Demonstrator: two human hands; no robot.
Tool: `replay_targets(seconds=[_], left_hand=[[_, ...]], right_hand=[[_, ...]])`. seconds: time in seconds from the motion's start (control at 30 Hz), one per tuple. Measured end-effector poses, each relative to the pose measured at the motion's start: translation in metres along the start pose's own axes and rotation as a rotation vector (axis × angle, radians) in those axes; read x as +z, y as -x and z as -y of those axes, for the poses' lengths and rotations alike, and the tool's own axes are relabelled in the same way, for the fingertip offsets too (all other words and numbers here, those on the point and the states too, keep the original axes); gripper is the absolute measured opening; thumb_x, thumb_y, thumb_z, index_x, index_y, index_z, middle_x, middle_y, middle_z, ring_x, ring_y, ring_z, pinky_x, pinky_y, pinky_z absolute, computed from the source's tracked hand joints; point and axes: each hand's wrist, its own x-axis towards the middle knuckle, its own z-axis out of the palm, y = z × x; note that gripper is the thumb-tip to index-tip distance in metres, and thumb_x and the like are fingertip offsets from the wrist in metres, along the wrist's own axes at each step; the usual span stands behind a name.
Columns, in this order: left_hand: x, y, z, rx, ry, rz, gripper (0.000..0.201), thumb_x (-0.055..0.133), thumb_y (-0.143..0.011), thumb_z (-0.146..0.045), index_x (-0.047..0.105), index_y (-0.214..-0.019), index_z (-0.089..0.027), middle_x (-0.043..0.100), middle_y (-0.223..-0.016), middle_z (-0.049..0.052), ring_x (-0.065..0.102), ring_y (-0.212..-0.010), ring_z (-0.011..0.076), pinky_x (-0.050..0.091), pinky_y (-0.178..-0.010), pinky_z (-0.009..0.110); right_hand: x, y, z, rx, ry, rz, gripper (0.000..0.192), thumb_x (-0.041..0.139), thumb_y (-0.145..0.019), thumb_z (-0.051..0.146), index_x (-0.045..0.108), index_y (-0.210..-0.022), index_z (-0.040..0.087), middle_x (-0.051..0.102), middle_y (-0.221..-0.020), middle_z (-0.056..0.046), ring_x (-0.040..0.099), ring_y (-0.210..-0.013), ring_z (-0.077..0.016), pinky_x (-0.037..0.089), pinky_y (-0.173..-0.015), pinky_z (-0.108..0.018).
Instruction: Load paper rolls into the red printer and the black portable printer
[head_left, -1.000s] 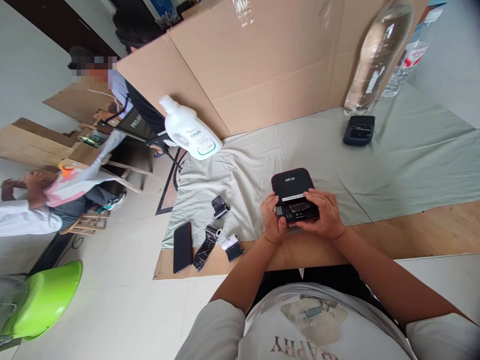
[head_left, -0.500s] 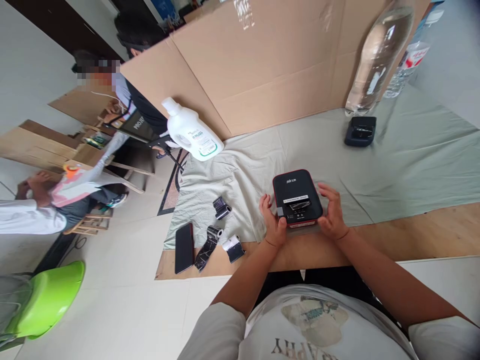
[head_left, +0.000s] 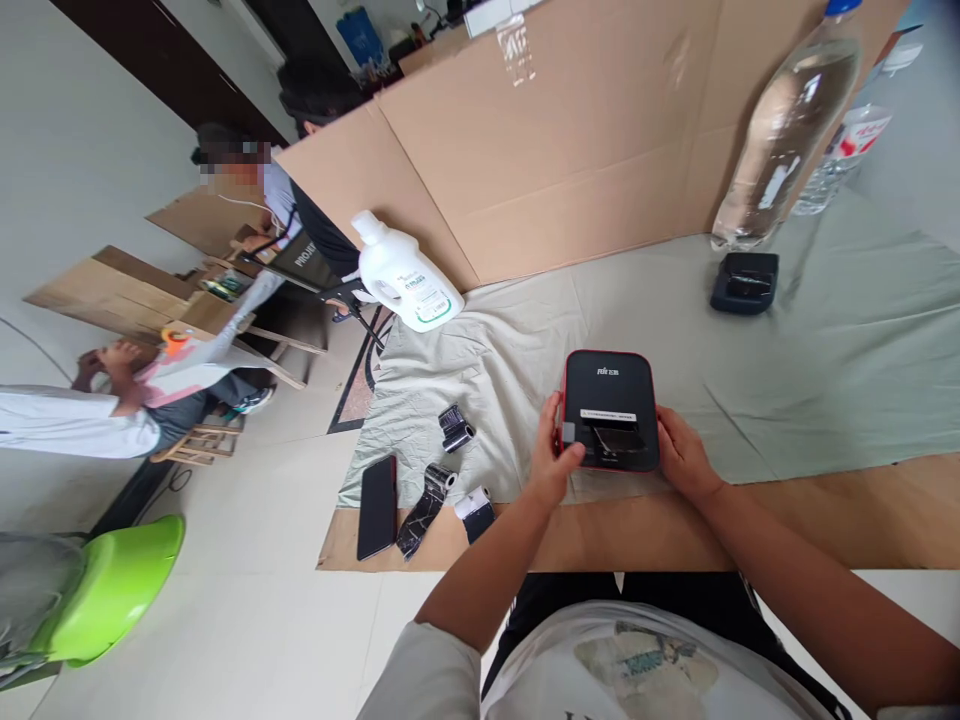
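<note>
Between my hands is a black portable printer [head_left: 609,385] with a red edge, a white label strip and a short piece of dark paper at its slot. My left hand [head_left: 552,455] grips its left side, the thumb over the near left corner. Along the right side my right hand [head_left: 684,452] is closed on the edge, its fingertips partly hidden. To the left lie a black paper roll [head_left: 455,430], a second roll [head_left: 427,508] with a dark strip unwound, and a third, white-and-black roll [head_left: 475,510]. Beside them rests a black phone [head_left: 377,508].
A tall cardboard panel [head_left: 555,150] borders the far side. A white jug [head_left: 409,275] stands at its left end; a large water bottle [head_left: 791,135], a smaller bottle [head_left: 844,155] and a small black device [head_left: 744,283] are at right. Other people [head_left: 112,400] sit beyond the table's left.
My hands have closed in from beside the printer to grip its sides, and the printer looks slightly turned or tilted. The whole view has shifted a little.
</note>
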Motion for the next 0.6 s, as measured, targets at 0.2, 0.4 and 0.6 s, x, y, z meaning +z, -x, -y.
replay_targets(seconds=[0.2, 0.4, 0.6], left_hand=[[-0.056, -0.103, -0.036, -0.198, 0.373, -0.431, 0.041, 0.055, -0.085, -0.050, 0.068, -0.101, -0.015, 0.074, -0.088, 0.007, 0.071, -0.100, 0.0288, 0.054, -0.094, 0.045], [-0.137, -0.200, -0.086, -0.202, 0.295, -0.654, 0.041, 0.044, -0.092, -0.053, 0.065, -0.098, -0.018, 0.072, -0.081, 0.005, 0.071, -0.086, 0.0257, 0.056, -0.087, 0.048], [-0.164, -0.216, -0.106, -0.056, 0.188, -0.681, 0.043, 0.050, -0.096, -0.044, 0.060, -0.123, -0.012, 0.070, -0.103, 0.009, 0.066, -0.101, 0.0255, 0.056, -0.089, 0.045]], right_hand=[[0.004, -0.004, 0.001, 0.004, 0.011, 0.153, 0.044, 0.046, -0.097, 0.050, 0.061, -0.127, 0.023, 0.072, -0.118, -0.011, 0.067, -0.109, -0.0259, 0.055, -0.093, -0.045], [0.006, -0.004, 0.001, 0.108, 0.040, 0.180, 0.042, 0.045, -0.097, 0.051, 0.064, -0.121, 0.023, 0.076, -0.105, -0.008, 0.070, -0.096, -0.0247, 0.057, -0.085, -0.043], [0.005, -0.006, 0.003, 0.120, 0.046, 0.188, 0.040, 0.046, -0.096, 0.050, 0.066, -0.117, 0.024, 0.076, -0.101, -0.007, 0.071, -0.092, -0.0242, 0.058, -0.083, -0.042]])
